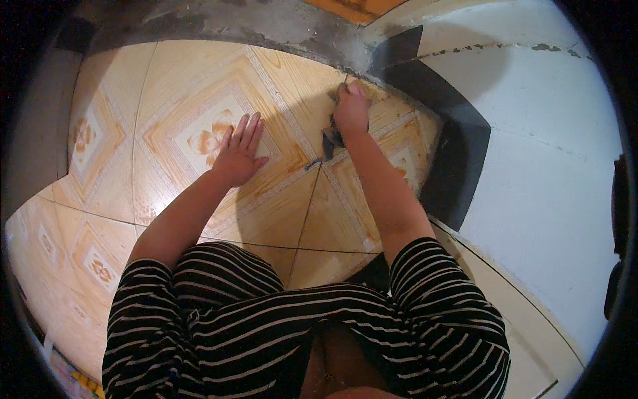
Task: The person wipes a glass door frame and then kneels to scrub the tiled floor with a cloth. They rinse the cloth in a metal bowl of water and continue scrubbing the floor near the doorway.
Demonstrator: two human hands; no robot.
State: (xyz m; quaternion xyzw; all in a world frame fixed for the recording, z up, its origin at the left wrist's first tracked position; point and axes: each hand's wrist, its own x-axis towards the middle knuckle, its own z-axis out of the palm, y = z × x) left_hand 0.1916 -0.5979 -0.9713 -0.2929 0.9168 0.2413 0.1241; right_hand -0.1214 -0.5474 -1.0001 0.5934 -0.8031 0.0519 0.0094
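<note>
My left hand (239, 158) lies palm down on a glossy patterned floor tile (194, 107), over the edge of its printed orange flower. Its fingers point away from me, the thumb is spread, and nothing is in it. Farther forward and to the right, my right hand (352, 113) presses a dark grey cloth (330, 141) against the floor. Loose ends of the cloth stick out on the hand's left side; the rest is hidden under the palm. That hand is near the rough seam where the tiles meet bare grey concrete (319, 42).
A black-painted skirting band (458, 164) runs around the corner at the right, below a white wall (543, 189). At the left stands a grey-brown flat panel (37, 114). An orange surface (364, 7) shows at the top. A small blue mark (313, 164) is on the tiles.
</note>
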